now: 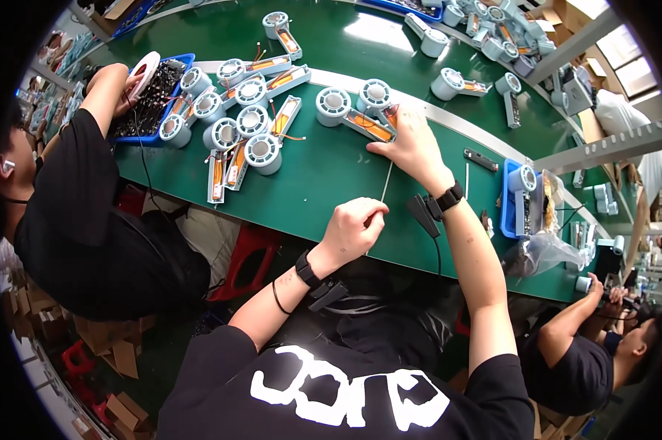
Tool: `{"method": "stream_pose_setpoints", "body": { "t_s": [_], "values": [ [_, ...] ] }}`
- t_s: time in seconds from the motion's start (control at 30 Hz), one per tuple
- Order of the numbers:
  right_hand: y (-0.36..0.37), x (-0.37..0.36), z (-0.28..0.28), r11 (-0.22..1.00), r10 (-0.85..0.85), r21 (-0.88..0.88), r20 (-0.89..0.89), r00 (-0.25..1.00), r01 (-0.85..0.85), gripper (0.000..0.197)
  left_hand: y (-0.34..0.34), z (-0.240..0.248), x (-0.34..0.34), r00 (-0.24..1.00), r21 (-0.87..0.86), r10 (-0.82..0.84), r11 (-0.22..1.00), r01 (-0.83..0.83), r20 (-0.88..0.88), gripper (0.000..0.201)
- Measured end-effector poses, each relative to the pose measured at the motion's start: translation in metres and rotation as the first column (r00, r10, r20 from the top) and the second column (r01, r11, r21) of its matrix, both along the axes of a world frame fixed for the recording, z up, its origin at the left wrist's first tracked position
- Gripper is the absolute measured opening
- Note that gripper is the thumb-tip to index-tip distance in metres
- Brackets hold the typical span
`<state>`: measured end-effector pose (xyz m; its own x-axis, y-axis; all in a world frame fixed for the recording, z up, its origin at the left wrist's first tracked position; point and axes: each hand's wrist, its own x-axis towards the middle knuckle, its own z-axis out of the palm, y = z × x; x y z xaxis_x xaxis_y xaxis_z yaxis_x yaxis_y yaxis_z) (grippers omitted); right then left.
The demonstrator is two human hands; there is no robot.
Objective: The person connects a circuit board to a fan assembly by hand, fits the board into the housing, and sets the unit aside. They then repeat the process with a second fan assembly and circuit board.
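green workbench [309, 183] with metal frame rails [602, 143]; red stools [246, 257] on the floor.

Counts on the green bench

Two blue trays [508, 192] are seen, one thin white rod [384, 189], one white tape reel [144, 70], and roughly a dozen grey handheld-fan housings [263, 150] clustered at left.

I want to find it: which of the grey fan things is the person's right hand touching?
The handheld fan under the right hand, its orange inside open, beside another round head; the other fans lie untouched farther left.
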<state>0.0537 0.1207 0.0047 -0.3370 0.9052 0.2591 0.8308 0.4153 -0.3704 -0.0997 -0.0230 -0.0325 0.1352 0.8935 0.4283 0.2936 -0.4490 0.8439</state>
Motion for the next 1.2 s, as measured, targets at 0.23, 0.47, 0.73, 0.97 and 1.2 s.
{"method": "stream_pose_setpoints", "body": {
  "t_s": [0.23, 0.47, 0.73, 0.97, 1.2],
  "values": [
    [0.009, -0.026, 0.001, 0.999, -0.013, -0.046, 0.043, 0.999, 0.015, 0.071, -0.005, 0.002, -0.001, 1.000, -0.011, -0.028, 1.000, 0.027, -0.014, 0.010],
    [0.010, -0.030, -0.003, 0.999, -0.035, 0.022, 0.063, 0.997, 0.034, 0.069, -0.004, 0.001, -0.002, 0.999, -0.007, -0.037, 0.999, 0.037, -0.008, 0.008],
    [0.008, -0.041, 0.002, 0.993, -0.080, -0.086, 0.003, 0.997, 0.080, 0.061, 0.002, -0.002, 0.000, 0.999, -0.006, -0.015, 1.000, 0.015, 0.037, 0.007],
    [-0.004, -0.123, 0.085, 0.976, 0.216, 0.016, -0.208, 0.954, -0.218, 0.061, -0.003, -0.001, -0.005, 0.999, -0.113, -0.015, 0.994, 0.011, -0.037, 0.009],
    [0.069, -0.265, 0.112, 0.730, 0.649, 0.141, 0.163, 0.743, -0.669, 0.068, -0.002, -0.014, 0.000, 0.998, 0.025, 0.014, 1.000, -0.016, 0.059, 0.007]
  ]
}}
